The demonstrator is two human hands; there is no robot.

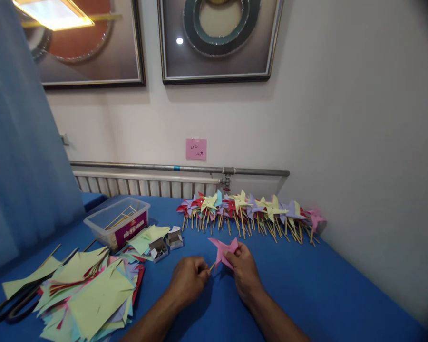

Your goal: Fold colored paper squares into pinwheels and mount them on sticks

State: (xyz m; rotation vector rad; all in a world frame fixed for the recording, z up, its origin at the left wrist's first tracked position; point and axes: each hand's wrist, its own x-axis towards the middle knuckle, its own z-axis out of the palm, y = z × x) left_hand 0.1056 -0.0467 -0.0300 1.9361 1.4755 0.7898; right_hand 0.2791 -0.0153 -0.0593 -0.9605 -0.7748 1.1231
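Note:
Between my hands, above the blue tabletop, is a pink paper pinwheel (220, 250) on a thin wooden stick (213, 266). My left hand (191, 279) is closed, pinching the stick near its lower part. My right hand (245, 268) grips the pinwheel's paper blades at the right side, thumb in front and the other fingers behind. The pin at the pinwheel's centre is too small or covered to make out. Left of my left hand stand two small open boxes; the nearer box (159, 250) holds small metal pins, and the other box (174, 239) sits behind it.
Finished pinwheels (251, 206) lie in a long row at the back. A clear plastic tub (92, 222) with sticks is at left. Cut paper sheets (98, 299) are stacked in front of it, beside black-handled scissors (21, 304). A blue curtain (24, 142) hangs at far left.

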